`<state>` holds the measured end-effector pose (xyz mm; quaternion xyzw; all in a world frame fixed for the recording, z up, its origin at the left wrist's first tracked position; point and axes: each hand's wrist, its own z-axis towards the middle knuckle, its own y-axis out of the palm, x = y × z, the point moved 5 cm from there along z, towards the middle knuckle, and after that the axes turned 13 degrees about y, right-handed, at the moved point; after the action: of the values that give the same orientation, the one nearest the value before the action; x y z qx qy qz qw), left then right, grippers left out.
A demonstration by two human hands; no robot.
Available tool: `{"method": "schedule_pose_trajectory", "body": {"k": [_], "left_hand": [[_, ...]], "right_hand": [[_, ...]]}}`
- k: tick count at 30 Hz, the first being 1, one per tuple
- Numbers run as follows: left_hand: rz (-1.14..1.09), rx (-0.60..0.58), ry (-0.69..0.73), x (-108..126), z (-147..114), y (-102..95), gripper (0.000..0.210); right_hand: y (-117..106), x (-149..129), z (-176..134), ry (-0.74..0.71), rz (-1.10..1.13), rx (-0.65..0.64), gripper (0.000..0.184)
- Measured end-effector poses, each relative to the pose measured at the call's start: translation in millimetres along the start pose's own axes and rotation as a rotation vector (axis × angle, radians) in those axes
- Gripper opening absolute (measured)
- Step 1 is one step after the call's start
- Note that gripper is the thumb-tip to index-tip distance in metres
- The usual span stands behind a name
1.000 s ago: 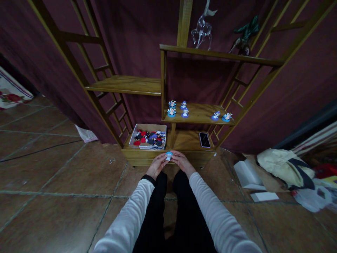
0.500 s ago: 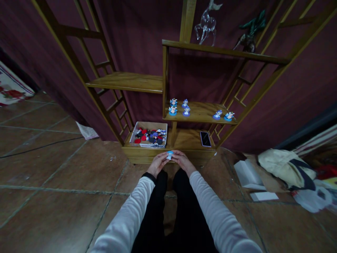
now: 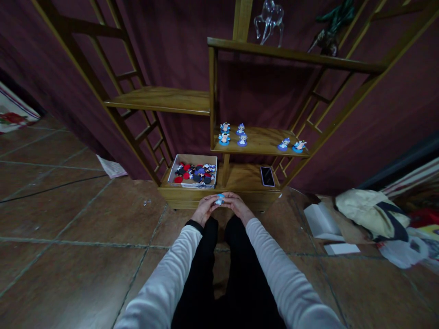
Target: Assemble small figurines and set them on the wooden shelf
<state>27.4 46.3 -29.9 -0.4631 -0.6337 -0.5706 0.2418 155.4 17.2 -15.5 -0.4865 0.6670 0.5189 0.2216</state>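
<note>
Between my two hands, in front of the shelf's low edge, is a small blue-and-white figurine (image 3: 219, 199). My left hand (image 3: 205, 209) pinches it from one side, and my right hand (image 3: 236, 204) grips it from the other. Its blue part points up; finer detail is too small to make out. Just beyond my left hand, an open cardboard box (image 3: 199, 185) holds many loose figurines with red, black and purple bases. Several blue- and purple-based figurines stand on the middle shelf (image 3: 262, 137), some grouped at its left end and a pair at its right.
A phone (image 3: 267, 176) lies on the lowest shelf board. Higher up stand a glass deer (image 3: 270, 23) and a dark green-brown ornament (image 3: 331, 34). On the floor at right are a white box (image 3: 322, 221), a cream bag (image 3: 370, 212) and a plastic bag (image 3: 404, 250).
The view has shifted slightly, so the shelf and figurines sit a little higher. Both hands still hold the small figurine, whose tilt looks slightly different.
</note>
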Motion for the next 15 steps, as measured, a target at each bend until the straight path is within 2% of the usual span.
{"method": "schedule_pose_trajectory", "body": {"k": [8,15], "left_hand": [[-0.106,0.056,-0.034,-0.9,-1.6,-0.1,0.005],[-0.091,0.149,-0.024,-1.9,-1.8,-1.7,0.004]], "right_hand": [[-0.1,5.9,5.6,0.029,0.014,0.038,0.032],[0.9,6.9,6.7,0.006,-0.015,0.058,0.032]]}}
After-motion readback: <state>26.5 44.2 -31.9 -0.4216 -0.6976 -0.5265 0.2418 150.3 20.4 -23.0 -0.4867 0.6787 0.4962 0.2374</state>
